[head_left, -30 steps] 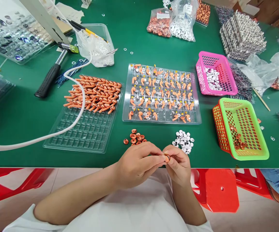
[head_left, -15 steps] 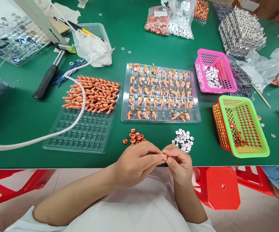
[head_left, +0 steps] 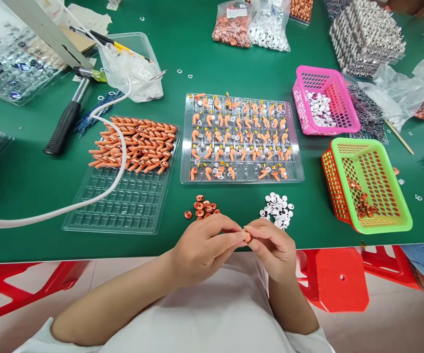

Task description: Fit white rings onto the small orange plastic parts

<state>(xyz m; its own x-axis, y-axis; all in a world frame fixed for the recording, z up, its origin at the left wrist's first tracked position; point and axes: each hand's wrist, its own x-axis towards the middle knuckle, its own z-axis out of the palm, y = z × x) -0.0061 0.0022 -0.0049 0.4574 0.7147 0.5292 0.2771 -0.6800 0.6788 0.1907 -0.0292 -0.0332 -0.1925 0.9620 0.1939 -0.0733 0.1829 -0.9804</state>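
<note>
A small copper-coloured round cap [head_left: 248, 237] is pinched between the fingertips of both hands, in front of my body at the table's near edge. My left hand [head_left: 206, 250] grips it from the left, and my right hand [head_left: 274, 250] from the right. Fingers cover most of the cap. Just beyond my left hand lies a loose pile of similar copper caps [head_left: 200, 206]. Beyond my right hand is a heap of small white discs [head_left: 277, 210], some showing dark marks. Farther back, a clear tray [head_left: 243, 172] holds rows of orange curved parts with yellow tabs.
A compartment tray [head_left: 112, 206] at left carries stacked copper stems [head_left: 134, 144], with a white cable [head_left: 121, 166] across it. Beyond lies a hammer [head_left: 66, 117]. At right stand a pink basket [head_left: 325, 73] with white pieces and a green basket [head_left: 391, 186] with copper caps.
The view has shifted slightly, so the table things sit a little differently in the picture. Both hands still pinch the copper cap in nearly the same spot.
</note>
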